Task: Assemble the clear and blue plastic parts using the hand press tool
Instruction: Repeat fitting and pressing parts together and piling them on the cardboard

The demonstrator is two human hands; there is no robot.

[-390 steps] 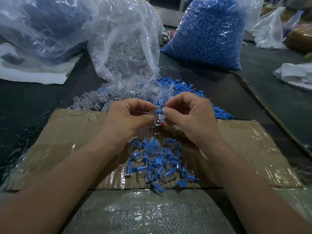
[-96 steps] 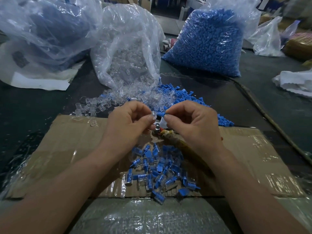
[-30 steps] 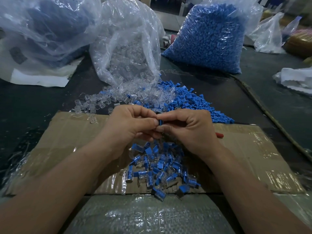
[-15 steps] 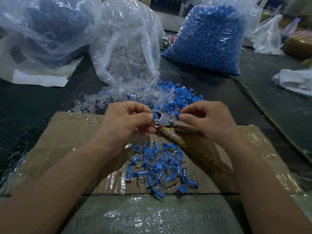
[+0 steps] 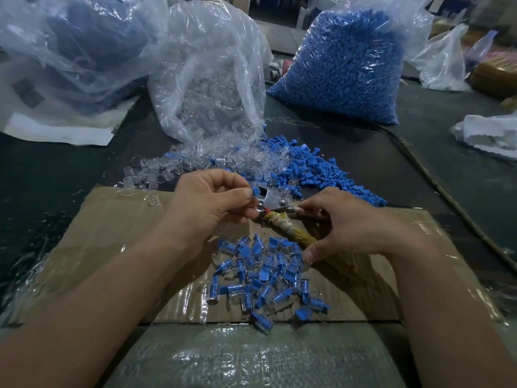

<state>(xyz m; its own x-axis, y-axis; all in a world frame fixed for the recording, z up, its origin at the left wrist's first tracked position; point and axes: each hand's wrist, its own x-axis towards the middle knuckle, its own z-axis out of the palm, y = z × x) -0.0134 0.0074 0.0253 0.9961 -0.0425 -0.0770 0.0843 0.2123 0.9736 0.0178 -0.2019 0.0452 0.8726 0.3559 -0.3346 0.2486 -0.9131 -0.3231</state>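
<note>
My left hand point(image 5: 208, 201) pinches a small clear and blue part point(image 5: 255, 191) between thumb and fingers, right at the metal jaws of the hand press tool point(image 5: 275, 201). My right hand point(image 5: 349, 224) curls around the tool's cloth-wrapped handles point(image 5: 288, 231), thumb below and fingers above. Below the hands, a heap of assembled clear and blue pieces point(image 5: 265, 275) lies on the cardboard point(image 5: 112, 233). Loose clear parts point(image 5: 195, 163) and loose blue parts point(image 5: 316, 169) are spread just beyond the hands.
An open bag of clear parts point(image 5: 209, 88) stands behind the loose pile, and a full bag of blue parts point(image 5: 344, 65) sits to its right. Another large plastic bag point(image 5: 70, 51) lies at the back left. White plastic point(image 5: 489, 135) lies far right.
My right hand has dropped from the tool's head to its wrapped handles and closed around them. The left hand still holds the part at the jaws.
</note>
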